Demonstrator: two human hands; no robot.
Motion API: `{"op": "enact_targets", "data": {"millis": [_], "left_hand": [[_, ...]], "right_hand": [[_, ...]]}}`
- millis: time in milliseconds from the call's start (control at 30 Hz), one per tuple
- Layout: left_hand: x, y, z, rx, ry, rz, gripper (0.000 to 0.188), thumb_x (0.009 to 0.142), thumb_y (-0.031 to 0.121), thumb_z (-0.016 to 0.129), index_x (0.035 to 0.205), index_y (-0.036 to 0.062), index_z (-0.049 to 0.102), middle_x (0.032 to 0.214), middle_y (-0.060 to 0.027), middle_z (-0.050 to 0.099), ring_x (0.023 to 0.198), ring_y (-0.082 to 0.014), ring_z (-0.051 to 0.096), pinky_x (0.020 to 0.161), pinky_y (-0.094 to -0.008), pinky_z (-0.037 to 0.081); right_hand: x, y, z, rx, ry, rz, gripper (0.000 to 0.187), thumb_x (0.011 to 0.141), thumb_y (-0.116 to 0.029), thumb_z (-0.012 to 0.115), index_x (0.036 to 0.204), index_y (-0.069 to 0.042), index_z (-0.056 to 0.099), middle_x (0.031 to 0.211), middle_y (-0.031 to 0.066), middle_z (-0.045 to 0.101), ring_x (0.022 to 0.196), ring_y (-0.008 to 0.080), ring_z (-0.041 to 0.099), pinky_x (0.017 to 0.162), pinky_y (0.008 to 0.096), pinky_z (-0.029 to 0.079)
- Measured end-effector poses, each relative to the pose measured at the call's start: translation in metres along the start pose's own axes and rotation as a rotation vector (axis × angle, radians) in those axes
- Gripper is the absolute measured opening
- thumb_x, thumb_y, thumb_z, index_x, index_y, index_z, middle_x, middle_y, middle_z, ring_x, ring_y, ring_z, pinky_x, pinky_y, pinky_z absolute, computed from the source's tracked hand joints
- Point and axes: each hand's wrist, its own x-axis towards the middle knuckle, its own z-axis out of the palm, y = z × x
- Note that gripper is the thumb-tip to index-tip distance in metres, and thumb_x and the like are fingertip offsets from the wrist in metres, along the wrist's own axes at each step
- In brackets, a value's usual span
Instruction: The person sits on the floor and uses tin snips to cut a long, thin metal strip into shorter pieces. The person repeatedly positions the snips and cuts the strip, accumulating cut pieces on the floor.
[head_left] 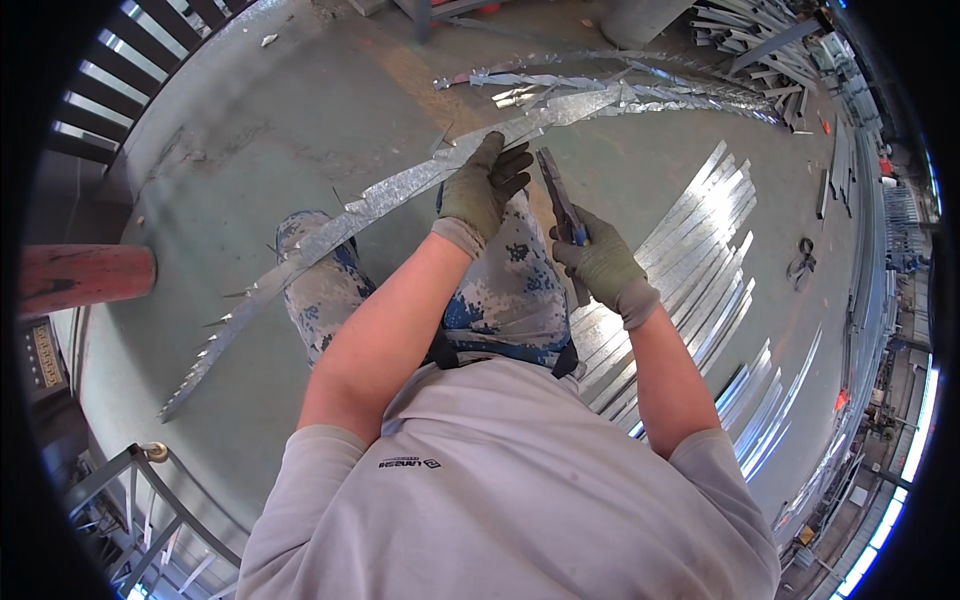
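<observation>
A long, thin strip of silvery sheet metal (pixel 400 185), with a jagged edge of bent, pointed tabs, slants from the lower left across my knees to the upper right. My left hand (pixel 478 190), in an olive work glove, is over its middle with fingers apart. The strip passes behind that hand, so whether they touch is hidden. In a matching glove, my right hand (pixel 603 262) is closed round a dark long-jawed hand tool (pixel 556 190) with blue at the grip, seemingly snips. Its jaws point up toward the strip, apart from it.
More jagged metal strips (pixel 690 92) lie beyond the strip's far end. To my right, shiny flat strips (pixel 690 235) lie in rows on the floor. Scrap pieces (pixel 760 50) are heaped at the far right. A red cylinder (pixel 90 280) and grey railing (pixel 135 460) are at left.
</observation>
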Motion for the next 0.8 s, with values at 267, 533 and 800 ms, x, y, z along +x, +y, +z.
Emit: {"op": "enact_targets", "data": {"millis": [267,533,800], "left_hand": [[-0.003,0.003,0.005,-0.137,-0.025,0.05,0.02,0.12,0.022,0.061,0.129,0.0054,0.068,0.132,-0.0218,0.079,0.126,-0.0405,0.076,0.106,-0.0582,0.062],[-0.006,0.003,0.004,-0.213,-0.017,0.022,0.019,0.12,0.021,0.061,0.128,0.0048,0.067,0.131,-0.0245,0.078,0.128,-0.0437,0.074,0.118,-0.0632,0.057],[-0.004,0.003,0.002,-0.242,-0.022,0.013,0.02,0.12,0.02,0.062,0.13,0.0032,0.067,0.128,-0.0245,0.078,0.125,-0.0422,0.075,0.113,-0.0619,0.062]], "right_hand": [[0.006,-0.017,-0.008,-0.066,-0.037,-0.051,0.067,0.102,-0.026,0.08,0.163,-0.004,0.061,0.12,0.0151,0.079,0.1,0.0256,0.074,0.093,0.0393,0.061],[0.0,-0.024,-0.011,-0.058,-0.056,-0.025,0.068,0.104,-0.027,0.079,0.165,-0.006,0.059,0.119,0.0167,0.079,0.094,0.025,0.074,0.086,0.0401,0.061],[0.012,-0.015,-0.011,-0.062,-0.072,-0.073,0.063,0.104,-0.027,0.078,0.16,-0.006,0.062,0.117,0.0167,0.079,0.097,0.0267,0.074,0.093,0.041,0.06]]}}
